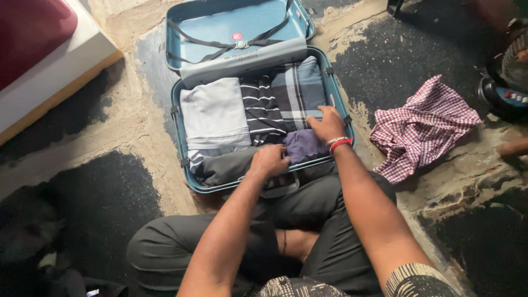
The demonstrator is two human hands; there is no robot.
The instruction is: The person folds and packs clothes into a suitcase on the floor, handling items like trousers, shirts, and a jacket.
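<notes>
View from my lap outward: my left hand (268, 160) gripped the dark grey garment (228, 168), my right hand (328, 124) lay flat, fingers apart, above the purple garment (303, 146); the open suitcase (179, 118) looked nearly full, while a checked shirt (421, 129) lay unpacked on the floor (137, 110)

Soft cloth is sitting in a smooth plastic shell.
Your hands are pressing matt folded clothes (264, 113) inside a glossy teal suitcase (177, 118); rough, patchy stone floor (132, 115) is lying around it.
</notes>
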